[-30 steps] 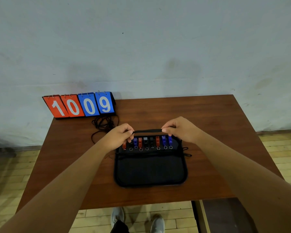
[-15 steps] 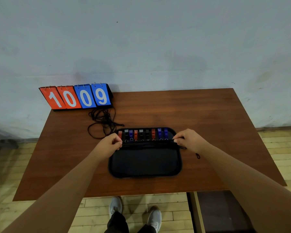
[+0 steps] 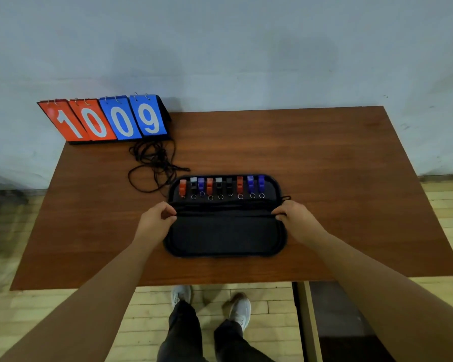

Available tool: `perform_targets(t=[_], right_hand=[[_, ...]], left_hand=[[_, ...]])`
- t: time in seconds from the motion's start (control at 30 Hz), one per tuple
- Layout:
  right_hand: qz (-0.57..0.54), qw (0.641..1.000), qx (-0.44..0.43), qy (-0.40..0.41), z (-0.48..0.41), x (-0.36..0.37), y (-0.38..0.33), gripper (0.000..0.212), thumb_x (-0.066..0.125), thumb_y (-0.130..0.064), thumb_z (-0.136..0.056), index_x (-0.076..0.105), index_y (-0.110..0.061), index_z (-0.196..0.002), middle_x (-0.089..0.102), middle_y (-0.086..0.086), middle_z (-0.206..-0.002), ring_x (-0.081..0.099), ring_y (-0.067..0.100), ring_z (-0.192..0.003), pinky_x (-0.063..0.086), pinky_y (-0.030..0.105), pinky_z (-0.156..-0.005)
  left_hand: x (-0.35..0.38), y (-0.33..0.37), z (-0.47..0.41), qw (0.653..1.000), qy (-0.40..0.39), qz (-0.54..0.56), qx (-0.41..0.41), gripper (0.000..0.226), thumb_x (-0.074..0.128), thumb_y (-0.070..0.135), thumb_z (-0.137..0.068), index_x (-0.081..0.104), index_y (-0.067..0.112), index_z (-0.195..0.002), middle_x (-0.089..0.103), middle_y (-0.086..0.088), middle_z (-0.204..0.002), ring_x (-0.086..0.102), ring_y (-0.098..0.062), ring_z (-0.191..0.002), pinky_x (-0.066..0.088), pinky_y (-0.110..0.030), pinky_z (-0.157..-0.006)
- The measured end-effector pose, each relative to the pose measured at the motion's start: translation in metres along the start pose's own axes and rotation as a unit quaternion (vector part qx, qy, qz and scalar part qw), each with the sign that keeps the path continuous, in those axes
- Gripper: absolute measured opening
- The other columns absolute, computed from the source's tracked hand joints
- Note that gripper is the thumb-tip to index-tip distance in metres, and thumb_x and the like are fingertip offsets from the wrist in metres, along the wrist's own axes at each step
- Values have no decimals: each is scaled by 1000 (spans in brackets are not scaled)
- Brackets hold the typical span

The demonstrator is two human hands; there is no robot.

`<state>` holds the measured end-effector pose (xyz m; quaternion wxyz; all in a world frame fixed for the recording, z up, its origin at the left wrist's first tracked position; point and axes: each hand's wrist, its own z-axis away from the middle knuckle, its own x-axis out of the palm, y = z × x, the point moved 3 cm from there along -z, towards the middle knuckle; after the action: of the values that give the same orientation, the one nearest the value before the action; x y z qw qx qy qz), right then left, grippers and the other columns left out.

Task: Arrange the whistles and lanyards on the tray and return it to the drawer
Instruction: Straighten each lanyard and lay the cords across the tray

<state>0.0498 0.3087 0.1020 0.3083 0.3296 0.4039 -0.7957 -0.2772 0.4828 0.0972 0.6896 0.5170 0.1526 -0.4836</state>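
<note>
Both hands — left hand (image 3: 156, 220), right hand (image 3: 294, 218) — pinch the ends of the open case (image 3: 224, 233) at its fold, mid-table (image 3: 338, 165). Whistles (image 3: 221, 186) sit in a row inside; lanyards (image 3: 154, 165) lie tangled outside, just left. Next, probably — gather the lanyards in.
</note>
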Motion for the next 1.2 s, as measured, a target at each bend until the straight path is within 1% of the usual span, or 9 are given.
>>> perform_targets(t=[0.07,0.17,0.37,0.47,0.6,0.73,0.83,0.97,1.2], right_hand=[[11,1000,-1,8,-4,7,4,29,52,-11,-102,67,-9,-126,60,11,-125,58,29,-117,48,37,-100],[19,999,3,40,-11,12,8,27,54,-11,-101,69,-8,-124,63,12,-122,61,31,-114,49,41,-98],[5,997,13,77,-24,19,13,13,60,-13,-97,67,-10,-108,68,7,-107,64,28,-98,54,44,-83],[34,995,2,97,-31,22,14,10,62,-13,-95,69,-11,-103,70,6,-101,64,27,-96,53,43,-84],[87,990,-5,109,-39,29,16,16,61,-15,-97,71,-15,-109,70,3,-106,60,26,-108,47,44,-94],[122,985,4,126,-43,34,17,19,60,-17,-98,72,-16,-112,70,2,-108,57,27,-110,42,42,-94],[126,982,9,140,-43,39,19,19,61,-18,-97,72,-16,-112,68,2,-107,53,28,-110,41,41,-94],[130,980,15,146,-44,45,21,21,61,-19,-97,73,-15,-113,65,4,-105,50,29,-109,41,41,-94],[123,981,20,147,-37,44,10,28,65,-24,-91,71,-14,-116,63,3,-108,51,28,-111,40,41,-97]], left_hand=[[5,-6,-6,1000,2,4,-7,12,66,16,-93,64,28,-95,65,7,-98,60,-13,-96,41,-18,-68],[13,-11,-15,1000,15,-10,-11,16,64,17,-95,68,25,-107,66,4,-108,57,-13,-101,44,-25,-83],[25,-10,-28,998,42,-42,4,17,61,15,-97,69,17,-112,64,-1,-116,57,-18,-106,41,-27,-86],[29,-11,-34,997,48,-55,10,17,60,15,-97,68,16,-112,62,-2,-115,57,-21,-108,42,-28,-86],[32,-15,-41,994,61,-88,25,14,63,14,-95,70,16,-108,58,-6,-110,55,-24,-107,41,-30,-87],[31,-22,-44,991,67,-106,37,13,67,12,-92,72,18,-102,57,-1,-104,55,-26,-106,49,-40,-95],[32,-24,-45,987,75,-121,70,14,71,9,-88,75,15,-99,56,0,-98,56,-26,-101,46,-45,-99],[34,-24,-43,983,99,-137,66,15,68,12,-91,75,14,-104,45,1,-102,44,-26,-105,37,-30,-94],[28,-30,-41,989,88,-108,53,21,71,18,-89,69,16,-110,42,-3,-111,39,-25,-112,38,-31,-95]])
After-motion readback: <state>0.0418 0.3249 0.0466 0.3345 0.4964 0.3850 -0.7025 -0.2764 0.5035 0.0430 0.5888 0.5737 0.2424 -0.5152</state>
